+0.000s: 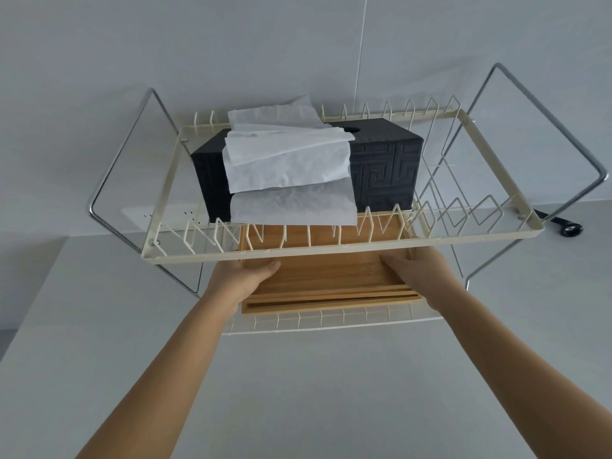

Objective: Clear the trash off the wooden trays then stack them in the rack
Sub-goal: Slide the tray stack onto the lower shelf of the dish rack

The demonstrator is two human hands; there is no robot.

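Observation:
A stack of wooden trays [328, 279] lies on the lower shelf [331, 321] of a cream wire rack [331, 250], half under its upper tier. The top tray sits slightly askew on the one below. My left hand [245, 278] grips the top tray's left edge, thumb on its surface. My right hand [417, 271] holds its right edge the same way. No trash shows on the visible wood.
On the upper tier stands a black patterned tissue box [384, 164] with white tissues [288, 164] draped over its front. Chrome side frames [112, 180] flank the rack. A white countertop [298, 376] stretches toward me; a black object [568, 228] lies at the right by the wall.

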